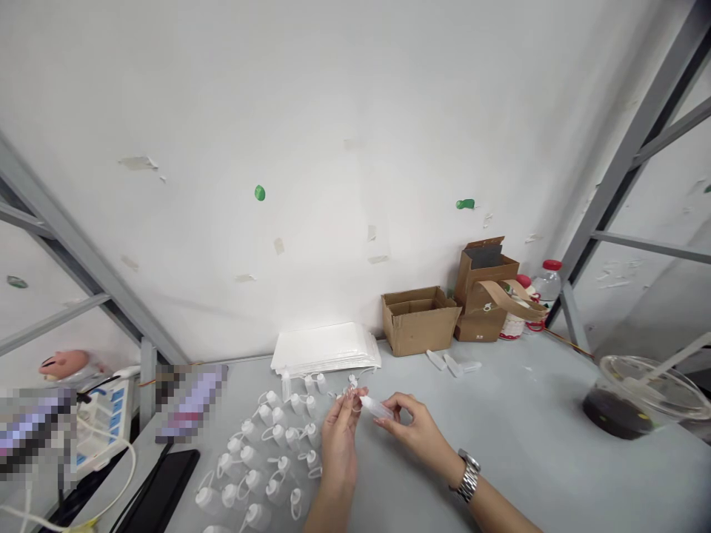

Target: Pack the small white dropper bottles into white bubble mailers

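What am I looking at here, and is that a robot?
No robot! These are a person's bare hands. The one picture comes from a camera worn on that person's head, looking forward and down. The right hand has its grip on a small cloudy bottle. The left hand pinches near its white tip; I can't tell what those fingers hold. On the grey table, many white-capped bottles stand to the left. Further back are a white stack, a cardboard box and a brown bag.
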`<state>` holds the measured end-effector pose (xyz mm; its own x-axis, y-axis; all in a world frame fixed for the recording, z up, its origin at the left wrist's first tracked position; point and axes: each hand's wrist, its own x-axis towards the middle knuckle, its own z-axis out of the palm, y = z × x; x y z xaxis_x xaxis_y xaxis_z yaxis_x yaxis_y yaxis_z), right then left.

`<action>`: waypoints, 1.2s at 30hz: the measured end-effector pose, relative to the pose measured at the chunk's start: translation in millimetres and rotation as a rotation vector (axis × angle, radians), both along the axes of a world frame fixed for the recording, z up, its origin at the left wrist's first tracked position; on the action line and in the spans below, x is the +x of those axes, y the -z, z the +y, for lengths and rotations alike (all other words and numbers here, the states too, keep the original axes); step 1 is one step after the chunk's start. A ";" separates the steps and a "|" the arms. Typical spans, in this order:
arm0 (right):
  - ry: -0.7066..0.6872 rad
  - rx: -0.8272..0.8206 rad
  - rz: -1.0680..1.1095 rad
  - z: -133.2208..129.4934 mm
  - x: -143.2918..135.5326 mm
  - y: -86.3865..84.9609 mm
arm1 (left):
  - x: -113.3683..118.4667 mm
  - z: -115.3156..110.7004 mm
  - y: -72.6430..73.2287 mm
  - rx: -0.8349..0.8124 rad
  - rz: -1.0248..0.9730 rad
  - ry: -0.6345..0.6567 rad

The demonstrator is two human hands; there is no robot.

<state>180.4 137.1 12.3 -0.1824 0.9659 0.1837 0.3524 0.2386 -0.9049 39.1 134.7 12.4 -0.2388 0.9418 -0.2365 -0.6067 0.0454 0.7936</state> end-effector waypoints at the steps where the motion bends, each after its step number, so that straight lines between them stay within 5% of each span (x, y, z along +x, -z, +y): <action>1: 0.001 -0.001 -0.003 0.0 0.2 0.1 | 0.2 -0.4 -0.9 -0.002 0.002 0.001; 12: 0.005 -0.023 -0.006 0.1 -0.3 0.2 | -0.5 -0.7 1.0 0.004 0.047 -0.006; 27: 0.013 -0.022 -0.030 -1.3 -1.3 3.7 | -1.8 -2.0 3.3 0.034 0.447 -0.063; 36: -0.029 -0.055 0.030 -2.3 -3.0 0.9 | 1.0 -5.2 -1.9 0.058 0.482 -0.050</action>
<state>177.4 134.7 11.3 -0.2056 0.9691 0.1362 0.3185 0.1979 -0.9270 40.1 129.5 14.4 -0.3532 0.9349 -0.0355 -0.1699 -0.0268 0.9851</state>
